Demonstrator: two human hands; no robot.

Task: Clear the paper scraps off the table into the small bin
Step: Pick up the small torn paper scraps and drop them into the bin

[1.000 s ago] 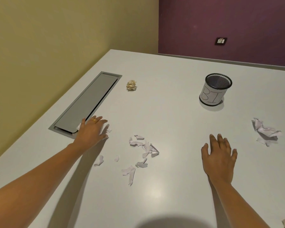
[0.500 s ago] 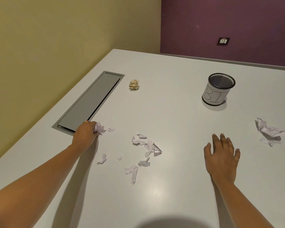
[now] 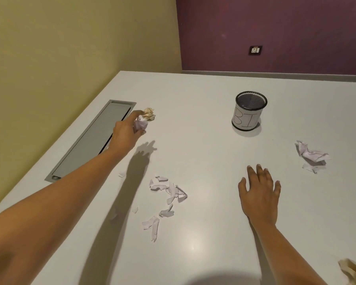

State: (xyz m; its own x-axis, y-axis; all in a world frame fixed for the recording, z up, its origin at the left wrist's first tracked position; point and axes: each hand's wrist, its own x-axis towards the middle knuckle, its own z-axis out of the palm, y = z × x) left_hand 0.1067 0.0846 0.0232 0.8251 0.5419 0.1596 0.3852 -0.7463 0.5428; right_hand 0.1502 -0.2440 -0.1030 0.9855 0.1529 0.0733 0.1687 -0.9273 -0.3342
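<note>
My left hand [image 3: 126,131] is raised above the table with its fingers closed on a white paper wad [image 3: 140,124]. A beige crumpled ball [image 3: 149,114] lies just beyond its fingertips. The small mesh bin [image 3: 248,111], labelled in marker, stands upright at the back right. Several torn white scraps [image 3: 169,191] lie in the middle of the white table [image 3: 203,153]. A crumpled white sheet [image 3: 311,156] lies to the right. My right hand [image 3: 259,193] rests flat, fingers spread, holding nothing.
A long grey cable hatch [image 3: 95,138] is set into the table along the left edge, partly under my left forearm. A beige paper piece [image 3: 352,271] shows at the bottom right corner. Yellow and purple walls stand behind the table.
My left hand closed on a white scrap near the hatch, lifted off the table and moved forward to the beige ball. My right hand stayed flat.
</note>
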